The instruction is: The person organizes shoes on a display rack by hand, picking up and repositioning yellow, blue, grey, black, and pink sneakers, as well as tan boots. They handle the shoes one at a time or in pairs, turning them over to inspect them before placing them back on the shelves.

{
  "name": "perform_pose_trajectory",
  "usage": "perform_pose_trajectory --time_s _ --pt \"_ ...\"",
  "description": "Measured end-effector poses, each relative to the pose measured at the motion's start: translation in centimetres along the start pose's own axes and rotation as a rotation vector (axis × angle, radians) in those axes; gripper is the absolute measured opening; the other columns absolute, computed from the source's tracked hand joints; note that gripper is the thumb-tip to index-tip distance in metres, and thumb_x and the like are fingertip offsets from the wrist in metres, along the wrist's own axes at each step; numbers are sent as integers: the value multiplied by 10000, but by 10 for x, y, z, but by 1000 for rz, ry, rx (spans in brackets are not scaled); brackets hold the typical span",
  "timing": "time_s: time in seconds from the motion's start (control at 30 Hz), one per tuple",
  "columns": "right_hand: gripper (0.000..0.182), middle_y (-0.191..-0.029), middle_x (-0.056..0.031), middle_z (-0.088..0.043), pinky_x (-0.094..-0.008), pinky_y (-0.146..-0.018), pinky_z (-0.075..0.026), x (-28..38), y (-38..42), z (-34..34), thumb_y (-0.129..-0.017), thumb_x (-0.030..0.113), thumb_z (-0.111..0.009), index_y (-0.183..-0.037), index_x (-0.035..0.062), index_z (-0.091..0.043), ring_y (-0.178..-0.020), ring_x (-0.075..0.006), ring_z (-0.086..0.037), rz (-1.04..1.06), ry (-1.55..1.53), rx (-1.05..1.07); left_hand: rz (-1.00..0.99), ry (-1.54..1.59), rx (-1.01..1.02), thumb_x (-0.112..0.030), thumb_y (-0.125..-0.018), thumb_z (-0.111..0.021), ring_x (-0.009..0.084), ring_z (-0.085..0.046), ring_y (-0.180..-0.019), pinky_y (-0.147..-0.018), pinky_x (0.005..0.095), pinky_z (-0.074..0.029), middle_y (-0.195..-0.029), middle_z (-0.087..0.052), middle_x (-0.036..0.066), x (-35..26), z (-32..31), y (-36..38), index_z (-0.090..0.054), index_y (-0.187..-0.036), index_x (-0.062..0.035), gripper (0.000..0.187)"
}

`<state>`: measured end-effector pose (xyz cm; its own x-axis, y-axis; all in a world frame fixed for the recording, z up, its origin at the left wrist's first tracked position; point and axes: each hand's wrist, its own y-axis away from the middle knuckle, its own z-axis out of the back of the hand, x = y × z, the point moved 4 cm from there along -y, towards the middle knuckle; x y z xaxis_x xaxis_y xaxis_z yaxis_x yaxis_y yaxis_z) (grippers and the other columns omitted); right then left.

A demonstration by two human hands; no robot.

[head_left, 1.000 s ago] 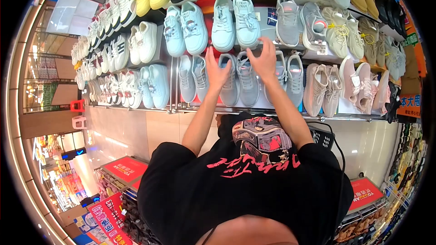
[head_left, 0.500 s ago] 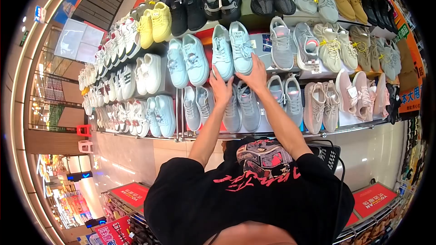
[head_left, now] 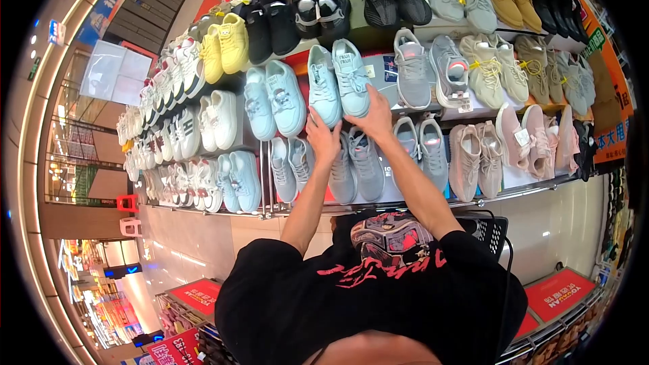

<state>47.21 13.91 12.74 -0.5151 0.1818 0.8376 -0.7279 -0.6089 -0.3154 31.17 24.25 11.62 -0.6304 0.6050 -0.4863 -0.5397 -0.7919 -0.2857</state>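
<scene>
White sneakers [head_left: 218, 120] line the left of a shop display, beside a pale-blue pair with bows [head_left: 284, 98]. At centre, a shopper's left hand [head_left: 323, 136] and right hand [head_left: 372, 120] curve their fingers against the toes of the left light-blue shoe [head_left: 324, 88] and right light-blue shoe [head_left: 351, 76], standing side by side on the middle tier; whether either hand grips firmly cannot be told. Grey sneakers [head_left: 412, 71] stand just to the right.

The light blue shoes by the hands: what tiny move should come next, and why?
Perhaps the left hand could nudge the left light blue shoe back a tiny bit. Its toe looks to stick out slightly further than that of the right light blue shoe. The left hand is at that toe, the right hand at the other.
</scene>
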Motion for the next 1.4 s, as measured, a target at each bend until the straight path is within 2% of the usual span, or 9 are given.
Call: perform_pose_trajectory --time_s 0.17,0.33,0.5,0.87,1.13,1.23,1.27,1.33,1.4 --pt "822 -1353 -238 -579 -477 -1066 -430 9 1 47 -709 337 -858 -1384 12 -521 -1255 -430 -533 -13 -40 -67 39 30 -79 -284 -845 -742 498 -311 -1400 -1127 566 -288 -1528 -284 344 -23 11 3 -101 -1582 28 1025" --pt "431 -1209 -164 -646 -486 -1005 -451 -11 -1 182 -752 169 -799 -1128 44 -631 -1121 -376 -593 103 246 -717 -197 338 -125 -151 -807 -733 449 -316 -1394 -1166 504 -255 -1497 -310 286 -106 29 8 -247 -1530 41 892" --pt "586 -1178 -219 -632 -481 -962 -461 -50 -12 218 -717 278 -850 -1189 38 -598 -1117 -415 -581 -54 387 -313 -295 395 49 -196 -754 -793 467 -323 -1378 -1155 505 -276 -1476 -313 292 -174 -33 -15 -287 -1509 11 931" --pt "741 -1008 -243 -681 -501 -781 -519 -84 -15 206 -672 302 -898 -1234 79 -470 -940 -449 -656 -188 264 -273 -93 349 102 -247 -726 -817 529 -380 -1296 -1123 520 -324 -1475 -257 360 -219 -119 -47 -1 -1578 13 1208" --pt "579 -975 -22 -608 -290 -816 -481 -40 15 284 -558 105 -900 -1028 81 -563 -893 -142 -584 -146 -234 -74 -216 516 -104 -277 -858 -732 462 -425 -1303 -1111 515 -351 -1454 -335 296 -192 -90 -64 -158 -1573 -2 958" --pt "542 -936 17 -559 -255 -787 -447 -12 27 327 -544 78 -900 -921 116 -512 -869 -109 -536 -96 -286 74 313 1533 619 -631 -948 -548 435 -522 -1249 -1074 547 -417 -1451 -422 203 -205 -26 -56 -229 -1579 -141 860" --pt "543 -913 27 -540 -244 -771 -433 -4 28 335 -540 66 -899 -883 130 -482 -856 -99 -517 -54 -252 140 317 1533 629 -631 -948 -548 435 -522 -1249 -1074 547 -417 -1451 -422 203 -203 -11 -52 -229 -1579 -141 860" --pt "527 -908 26 -554 -245 -756 -433 7 28 332 -555 103 -915 -887 114 -506 -837 -102 -528 -88 -272 138 293 2010 1378 -700 -935 -507 408 -477 -1334 -1109 545 -387 -1524 -373 202 -218 9 -30 -202 -1591 -169 897" --pt "522 -878 12 -572 -261 -749 -452 4 24 324 -576 172 -942 -923 91 -561 -820 -109 -539 -64 2 9 251 1935 1345 -682 -925 -551 385 -419 -1403 -1138 530 -357 -1580 -327 183 -217 -9 -12 -133 -1609 -217 927"
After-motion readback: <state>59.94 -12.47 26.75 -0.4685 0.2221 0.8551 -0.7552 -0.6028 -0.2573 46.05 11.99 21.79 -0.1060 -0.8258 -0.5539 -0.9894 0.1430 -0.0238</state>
